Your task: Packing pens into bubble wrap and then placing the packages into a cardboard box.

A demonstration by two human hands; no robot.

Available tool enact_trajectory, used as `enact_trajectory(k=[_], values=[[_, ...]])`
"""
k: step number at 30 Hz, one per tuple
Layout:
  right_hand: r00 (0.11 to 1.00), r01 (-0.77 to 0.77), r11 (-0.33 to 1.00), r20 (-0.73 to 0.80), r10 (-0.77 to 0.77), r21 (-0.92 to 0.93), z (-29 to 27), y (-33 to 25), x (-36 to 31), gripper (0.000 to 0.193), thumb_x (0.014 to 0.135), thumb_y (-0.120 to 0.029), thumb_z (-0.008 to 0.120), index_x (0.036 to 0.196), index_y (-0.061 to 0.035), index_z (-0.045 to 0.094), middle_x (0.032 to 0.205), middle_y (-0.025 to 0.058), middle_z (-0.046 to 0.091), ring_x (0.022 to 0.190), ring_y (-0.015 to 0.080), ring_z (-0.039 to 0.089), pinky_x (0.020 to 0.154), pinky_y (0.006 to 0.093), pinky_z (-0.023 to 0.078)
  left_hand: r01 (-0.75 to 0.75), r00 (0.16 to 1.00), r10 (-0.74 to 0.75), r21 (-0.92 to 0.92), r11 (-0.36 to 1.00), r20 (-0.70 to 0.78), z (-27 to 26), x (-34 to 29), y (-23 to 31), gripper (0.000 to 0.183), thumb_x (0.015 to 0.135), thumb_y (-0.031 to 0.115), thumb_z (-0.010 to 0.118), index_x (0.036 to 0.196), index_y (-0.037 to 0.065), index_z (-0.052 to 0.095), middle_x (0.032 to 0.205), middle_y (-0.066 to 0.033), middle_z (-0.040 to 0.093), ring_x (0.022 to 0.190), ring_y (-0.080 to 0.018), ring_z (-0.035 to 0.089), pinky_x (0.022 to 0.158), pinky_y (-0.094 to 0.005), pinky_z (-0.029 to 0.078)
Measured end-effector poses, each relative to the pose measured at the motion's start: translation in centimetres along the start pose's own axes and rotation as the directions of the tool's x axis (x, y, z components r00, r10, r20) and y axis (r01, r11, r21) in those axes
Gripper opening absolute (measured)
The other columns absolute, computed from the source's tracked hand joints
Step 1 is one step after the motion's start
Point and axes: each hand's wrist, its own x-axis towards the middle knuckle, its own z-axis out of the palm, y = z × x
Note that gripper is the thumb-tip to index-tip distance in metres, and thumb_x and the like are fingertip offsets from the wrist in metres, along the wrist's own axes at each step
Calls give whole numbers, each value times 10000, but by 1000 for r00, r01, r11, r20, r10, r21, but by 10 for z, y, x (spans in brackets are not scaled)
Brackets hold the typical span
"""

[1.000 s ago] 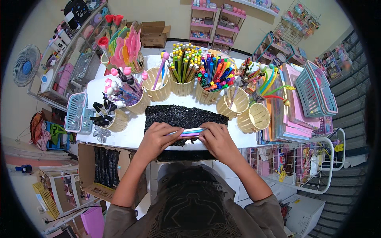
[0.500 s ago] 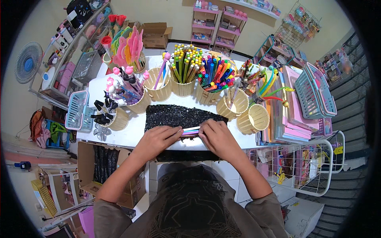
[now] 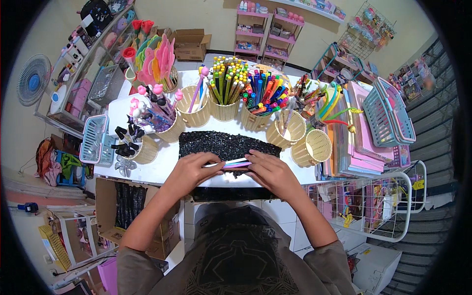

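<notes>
A sheet of black bubble wrap (image 3: 226, 144) lies across the near part of the white table. Along its near edge rests a small bundle of slender white, blue and purple sticks (image 3: 236, 164), perhaps pens; their exact kind is hard to tell. My left hand (image 3: 196, 168) is closed over the bundle's left end, fingers pressing on it and the wrap. Over the right end my right hand (image 3: 268, 168) bends its fingers in the same way. Both ends of the bundle are hidden under my fingers.
Woven cream baskets curve around the wrap, one with colourful markers (image 3: 266, 91), another with green and yellow pencils (image 3: 227, 81). An empty basket (image 3: 312, 147) stands at right beside stacked paper folders (image 3: 351, 142). An open cardboard box (image 3: 162, 231) sits below at left.
My right fingers have shifted and now lie flatter over the bundle's right end. The left hand stays nearly in place, and the bundle has tilted slightly.
</notes>
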Motion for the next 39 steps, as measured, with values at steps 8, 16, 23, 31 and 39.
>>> enact_trajectory(k=[8, 16, 23, 31, 39], values=[[998, 31, 999, -61, -32, -16, 6, -3, 2, 158, 980, -108, 794, 1075, -18, 705, 1338, 164, 761, 1322, 362, 706, 1055, 488, 582, -40, 998, 35, 83, 996, 50, -9, -2, -1, 380, 866, 145, 906, 1236, 106, 830, 1061, -64, 770, 899, -254, 775, 727, -381, 632], [994, 60, 998, -92, -61, -22, 9, 0, 3, 190, 960, -99, 801, 1091, -5, 698, 1302, 153, 755, 1271, 354, 699, 1037, 471, 568, 19, 999, -20, 9, 1000, 43, -24, -29, -6, 353, 883, 41, 853, 1234, 61, 823, 1224, -105, 813, 1059, -298, 816, 869, -393, 683], [995, 65, 998, -73, -66, -17, 5, 0, 4, 202, 974, -123, 800, 1120, -15, 711, 1293, 126, 757, 1265, 333, 691, 1056, 465, 564, 18, 1000, -17, 123, 992, -7, -26, -36, 2, 354, 832, 40, 803, 1185, 53, 822, 1139, -100, 812, 1121, -305, 811, 909, -405, 686], [997, 63, 998, -40, -63, -9, 6, 2, 0, 248, 979, -210, 831, 1114, -39, 714, 1370, 137, 740, 1327, 347, 678, 1051, 477, 565, -62, 996, 74, 186, 981, -58, -12, -53, -5, 308, 851, 49, 794, 1157, 60, 821, 1141, -73, 806, 1135, -286, 814, 850, -391, 695], [999, 45, 999, -30, -45, -5, 8, 2, 0, 224, 952, -144, 845, 1094, -29, 716, 1398, 159, 735, 1354, 374, 676, 1042, 493, 562, 16, 998, 5, 298, 954, -70, -11, -48, 6, 281, 883, 65, 805, 1164, 56, 813, 1230, -84, 807, 1288, -300, 757, 1053, -462, 630]])
